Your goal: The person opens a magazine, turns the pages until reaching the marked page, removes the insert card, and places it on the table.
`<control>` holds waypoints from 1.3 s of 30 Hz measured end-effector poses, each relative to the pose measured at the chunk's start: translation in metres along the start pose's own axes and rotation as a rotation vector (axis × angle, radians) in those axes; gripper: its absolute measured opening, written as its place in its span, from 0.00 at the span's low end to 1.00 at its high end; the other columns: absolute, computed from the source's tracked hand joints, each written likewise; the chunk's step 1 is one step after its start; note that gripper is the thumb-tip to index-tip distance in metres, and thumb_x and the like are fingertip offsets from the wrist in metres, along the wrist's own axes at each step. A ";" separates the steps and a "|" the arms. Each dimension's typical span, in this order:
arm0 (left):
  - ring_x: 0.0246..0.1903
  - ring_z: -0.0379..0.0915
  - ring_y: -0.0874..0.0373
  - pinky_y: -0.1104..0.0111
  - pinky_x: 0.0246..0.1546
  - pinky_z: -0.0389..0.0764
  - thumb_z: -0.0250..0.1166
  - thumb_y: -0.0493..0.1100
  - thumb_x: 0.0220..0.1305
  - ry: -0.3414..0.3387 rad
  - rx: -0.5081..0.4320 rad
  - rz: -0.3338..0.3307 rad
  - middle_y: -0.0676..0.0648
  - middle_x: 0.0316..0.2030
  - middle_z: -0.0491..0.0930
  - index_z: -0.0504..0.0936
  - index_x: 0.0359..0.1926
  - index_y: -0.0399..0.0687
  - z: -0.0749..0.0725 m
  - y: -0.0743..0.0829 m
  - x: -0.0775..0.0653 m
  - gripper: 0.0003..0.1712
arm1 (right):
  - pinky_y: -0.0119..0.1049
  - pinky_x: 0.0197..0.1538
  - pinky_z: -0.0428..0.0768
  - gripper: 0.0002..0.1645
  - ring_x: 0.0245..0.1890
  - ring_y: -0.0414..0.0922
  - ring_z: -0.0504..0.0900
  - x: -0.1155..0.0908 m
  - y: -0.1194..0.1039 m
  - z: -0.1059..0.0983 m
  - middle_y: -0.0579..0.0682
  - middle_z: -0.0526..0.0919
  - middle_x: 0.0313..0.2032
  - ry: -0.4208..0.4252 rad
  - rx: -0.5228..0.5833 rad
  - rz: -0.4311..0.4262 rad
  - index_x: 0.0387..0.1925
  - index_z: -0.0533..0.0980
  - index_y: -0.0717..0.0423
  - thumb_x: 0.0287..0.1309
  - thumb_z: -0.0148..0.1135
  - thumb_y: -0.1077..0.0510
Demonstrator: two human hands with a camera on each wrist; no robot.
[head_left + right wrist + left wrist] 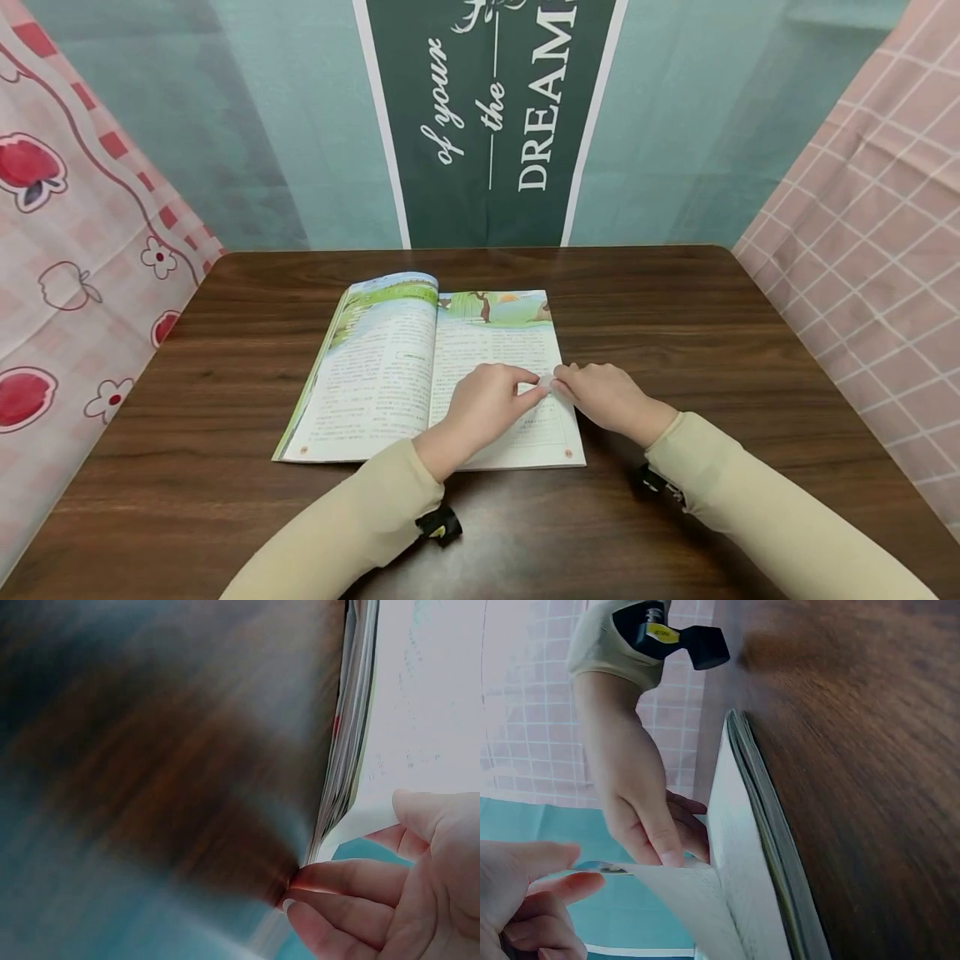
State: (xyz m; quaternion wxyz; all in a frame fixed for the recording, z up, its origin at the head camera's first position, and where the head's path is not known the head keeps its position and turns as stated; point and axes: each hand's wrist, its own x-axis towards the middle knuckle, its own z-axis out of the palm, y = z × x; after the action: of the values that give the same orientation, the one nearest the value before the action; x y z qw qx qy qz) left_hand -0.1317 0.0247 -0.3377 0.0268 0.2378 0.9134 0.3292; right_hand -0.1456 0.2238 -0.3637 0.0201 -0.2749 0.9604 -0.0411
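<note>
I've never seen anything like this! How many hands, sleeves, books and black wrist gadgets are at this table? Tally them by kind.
Hands: 2, left hand and right hand
Beige sleeves: 2, left sleeve and right sleeve
Open books: 1, the book
Black wrist gadgets: 2, left gadget and right gadget
Total: 7

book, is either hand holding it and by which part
Yes: the right hand pinches the book's right-hand page by its outer edge. The left hand pinches a thin pale piece beside it, possibly the same page.
</note>
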 end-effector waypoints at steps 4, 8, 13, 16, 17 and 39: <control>0.18 0.70 0.64 0.72 0.14 0.65 0.60 0.47 0.64 0.023 0.040 -0.006 0.53 0.24 0.82 0.87 0.38 0.50 -0.001 -0.003 0.001 0.10 | 0.39 0.18 0.68 0.19 0.14 0.46 0.73 -0.001 0.000 -0.003 0.57 0.80 0.24 -0.076 0.045 0.048 0.47 0.73 0.61 0.64 0.54 0.50; 0.13 0.62 0.66 0.73 0.13 0.62 0.60 0.45 0.64 0.086 0.009 -0.014 0.54 0.17 0.78 0.87 0.36 0.48 -0.011 -0.011 -0.002 0.10 | 0.35 0.18 0.63 0.48 0.09 0.42 0.65 -0.002 0.004 -0.009 0.47 0.68 0.10 -0.188 0.125 0.124 0.68 0.49 0.69 0.62 0.55 0.42; 0.09 0.52 0.66 0.73 0.12 0.56 0.62 0.44 0.62 0.185 -0.030 -0.033 0.57 0.08 0.66 0.86 0.35 0.46 -0.026 -0.022 -0.009 0.09 | 0.38 0.26 0.72 0.60 0.17 0.46 0.75 -0.004 0.010 -0.016 0.53 0.75 0.17 -0.274 0.170 0.130 0.69 0.42 0.71 0.56 0.56 0.34; 0.09 0.50 0.66 0.73 0.12 0.55 0.63 0.43 0.61 0.228 -0.041 -0.051 0.57 0.06 0.62 0.86 0.34 0.45 -0.033 -0.028 -0.014 0.08 | 0.47 0.43 0.76 0.61 0.42 0.57 0.80 -0.008 0.012 -0.017 0.68 0.78 0.44 -0.326 0.175 0.091 0.69 0.48 0.68 0.50 0.59 0.31; 0.09 0.49 0.66 0.72 0.12 0.55 0.64 0.43 0.61 0.238 -0.047 -0.062 0.57 0.07 0.62 0.86 0.34 0.45 -0.035 -0.030 -0.016 0.08 | 0.49 0.47 0.74 0.61 0.50 0.59 0.76 -0.010 0.012 -0.016 0.71 0.72 0.53 -0.342 0.174 0.078 0.69 0.51 0.66 0.49 0.59 0.30; 0.13 0.53 0.61 0.68 0.18 0.60 0.63 0.41 0.61 0.375 -0.065 -0.207 0.53 0.12 0.59 0.85 0.29 0.43 -0.097 -0.073 -0.068 0.08 | 0.52 0.47 0.73 0.62 0.61 0.64 0.63 -0.015 0.006 -0.006 0.74 0.54 0.64 -0.360 0.067 0.016 0.68 0.58 0.55 0.37 0.66 0.27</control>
State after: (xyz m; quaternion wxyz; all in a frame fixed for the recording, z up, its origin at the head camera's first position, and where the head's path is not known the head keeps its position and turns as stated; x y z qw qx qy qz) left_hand -0.1219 -0.1115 -0.3139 -0.1024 0.0761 0.9109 0.3925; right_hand -0.1361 0.2373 -0.3580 0.2010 -0.2694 0.9415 -0.0230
